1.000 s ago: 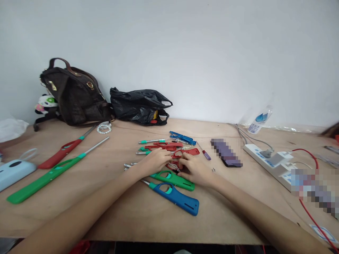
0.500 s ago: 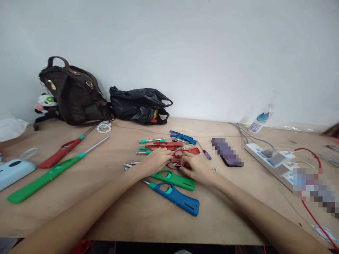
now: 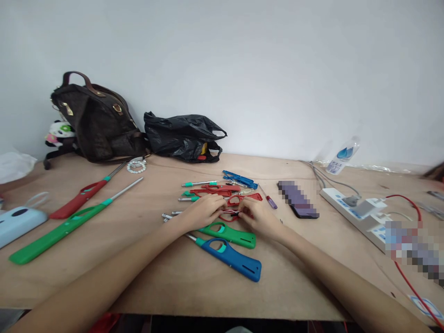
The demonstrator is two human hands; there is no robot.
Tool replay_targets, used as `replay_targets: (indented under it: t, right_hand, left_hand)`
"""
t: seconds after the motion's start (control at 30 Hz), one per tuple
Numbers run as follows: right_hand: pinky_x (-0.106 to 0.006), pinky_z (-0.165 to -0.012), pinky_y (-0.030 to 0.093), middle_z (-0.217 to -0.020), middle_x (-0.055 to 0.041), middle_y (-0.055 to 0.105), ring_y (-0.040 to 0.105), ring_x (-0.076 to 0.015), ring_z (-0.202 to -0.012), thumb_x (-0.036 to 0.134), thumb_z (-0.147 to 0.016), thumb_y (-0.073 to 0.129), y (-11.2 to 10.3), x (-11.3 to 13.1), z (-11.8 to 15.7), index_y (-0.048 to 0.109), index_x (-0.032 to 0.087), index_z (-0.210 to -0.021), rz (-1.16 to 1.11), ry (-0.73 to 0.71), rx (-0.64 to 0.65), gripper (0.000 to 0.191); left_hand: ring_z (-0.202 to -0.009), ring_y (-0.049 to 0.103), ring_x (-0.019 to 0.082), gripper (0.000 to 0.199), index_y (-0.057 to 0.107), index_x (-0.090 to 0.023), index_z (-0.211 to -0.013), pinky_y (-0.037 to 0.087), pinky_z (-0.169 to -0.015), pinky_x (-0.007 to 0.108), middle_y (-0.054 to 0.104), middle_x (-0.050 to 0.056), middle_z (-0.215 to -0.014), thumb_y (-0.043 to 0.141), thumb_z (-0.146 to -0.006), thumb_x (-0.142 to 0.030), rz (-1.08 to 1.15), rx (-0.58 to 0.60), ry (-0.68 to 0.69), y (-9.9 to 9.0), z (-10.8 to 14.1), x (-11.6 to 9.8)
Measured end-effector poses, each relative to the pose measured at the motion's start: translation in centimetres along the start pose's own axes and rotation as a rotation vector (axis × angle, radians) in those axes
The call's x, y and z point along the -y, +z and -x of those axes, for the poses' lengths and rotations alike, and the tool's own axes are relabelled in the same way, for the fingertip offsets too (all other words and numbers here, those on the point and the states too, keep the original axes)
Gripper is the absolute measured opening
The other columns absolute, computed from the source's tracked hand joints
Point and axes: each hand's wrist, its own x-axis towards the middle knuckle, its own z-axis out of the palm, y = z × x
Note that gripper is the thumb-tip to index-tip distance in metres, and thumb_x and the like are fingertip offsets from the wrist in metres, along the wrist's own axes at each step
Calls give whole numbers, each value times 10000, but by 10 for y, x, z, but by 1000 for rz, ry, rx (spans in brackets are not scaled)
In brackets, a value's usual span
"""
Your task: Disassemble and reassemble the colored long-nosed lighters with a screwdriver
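Note:
Several long-nosed gas lighters, whole and opened, lie around my hands. My left hand (image 3: 207,210), fingers bent and closed, is on an opened red lighter casing (image 3: 227,219); its fingertips are partly hidden. My right hand (image 3: 258,216) pinches a small black part (image 3: 235,213) with thin wires at the casing's right. Just beyond my fingers lies another red casing half (image 3: 255,197). Nearer to me are a green lighter (image 3: 234,236) and a blue lighter (image 3: 236,261). Behind are a blue casing half (image 3: 239,179) and a metal lighter tube (image 3: 197,184).
A purple screwdriver (image 3: 271,202) and a phone (image 3: 298,200) lie right of my hands. Farther right is a power strip (image 3: 342,208) with cables. Red (image 3: 81,199) and green (image 3: 62,236) lighters lie left. A backpack (image 3: 100,125) and black plastic bag (image 3: 180,136) stand against the wall.
My right hand has shifted slightly up, its fingers drawn closer around the small black part. The wires between my hands look straighter. My left hand has barely moved.

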Motion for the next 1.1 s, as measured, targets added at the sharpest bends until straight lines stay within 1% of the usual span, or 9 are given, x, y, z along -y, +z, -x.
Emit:
replay_targets:
  t: [0.13,0.3,0.47,0.63,0.8,0.93,1.1]
  right_hand:
    - [-283,-703,460,-857,-25,573,557,-155,-775,15,-809,508,4,-1,1,520,185,-783,21,-13,-28,172]
    - [-315,-747,478,-943,-53,525,552,-163,-805,42,-829,507,8,2,2,521,177,-771,82,-22,-33,147]
    - [-317,-736,483,-921,-42,525,556,-163,-799,34,-817,512,7,2,2,532,178,-760,61,-18,-37,156]
    - [-318,-737,481,-902,-31,538,569,-160,-804,38,-814,520,8,-2,2,553,181,-756,20,-26,-61,158]
    - [-316,-738,477,-891,-31,547,571,-158,-800,30,-808,527,7,-1,2,551,178,-737,-6,-9,-69,166]
    - [-301,-726,475,-866,-25,539,562,-154,-785,21,-798,526,7,2,2,540,181,-724,-15,-5,-76,177]
    - [-296,-720,472,-848,-29,530,555,-153,-766,15,-784,529,9,5,1,526,175,-701,-5,26,-107,180]
  left_hand:
    - [-847,597,169,139,588,-161,-916,441,-730,251,621,36,-920,462,-905,-104,57,-31,1,2,0,2]
    - [-839,598,165,213,627,-175,-966,444,-732,256,619,44,-981,427,-920,-121,-24,-47,43,3,0,3]
    - [-917,597,186,214,645,-178,-1009,451,-803,285,639,56,-1032,452,-925,-138,-12,-53,35,5,0,3]
    - [-941,582,183,248,653,-171,-989,467,-821,287,629,62,-991,429,-912,-97,71,-60,26,8,-1,4]
    - [-956,568,179,276,664,-171,-976,470,-846,288,625,60,-984,419,-899,-71,110,-63,25,8,-1,3]
    - [-953,571,181,294,689,-187,-1004,469,-836,282,629,62,-1003,431,-914,-79,48,-44,67,7,-1,3]
    - [-987,583,209,256,679,-188,-1079,474,-862,323,632,76,-1090,512,-907,-97,-117,3,133,7,-2,2]
